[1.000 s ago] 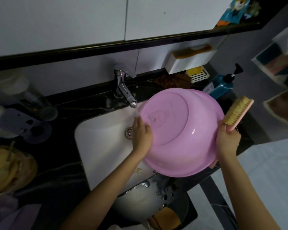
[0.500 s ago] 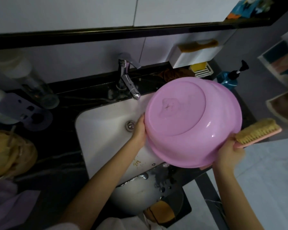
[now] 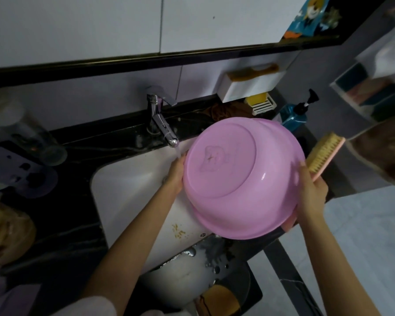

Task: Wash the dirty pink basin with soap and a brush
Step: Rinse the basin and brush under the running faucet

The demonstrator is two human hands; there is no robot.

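Observation:
The pink basin (image 3: 242,179) is held upside down and tilted over the white sink (image 3: 128,192), its underside facing me. My left hand (image 3: 175,173) grips its left rim, right under the thin stream from the tap (image 3: 162,122). My right hand (image 3: 311,192) holds the pink-handled brush (image 3: 324,156), bristles facing up and left, while the same hand presses against the basin's right side. The inside of the basin is hidden.
A blue pump bottle (image 3: 294,115) and a yellow soap on a white rack (image 3: 261,102) stand behind the basin. A glass jar (image 3: 32,137) sits left on the black counter (image 3: 78,224). Yellow residue (image 3: 179,231) marks the sink's front. A white bucket (image 3: 183,279) stands below.
The basin has shifted slightly left and down toward the tap stream. My right hand moved back up against the basin's side, swinging the brush from level to pointing up-right.

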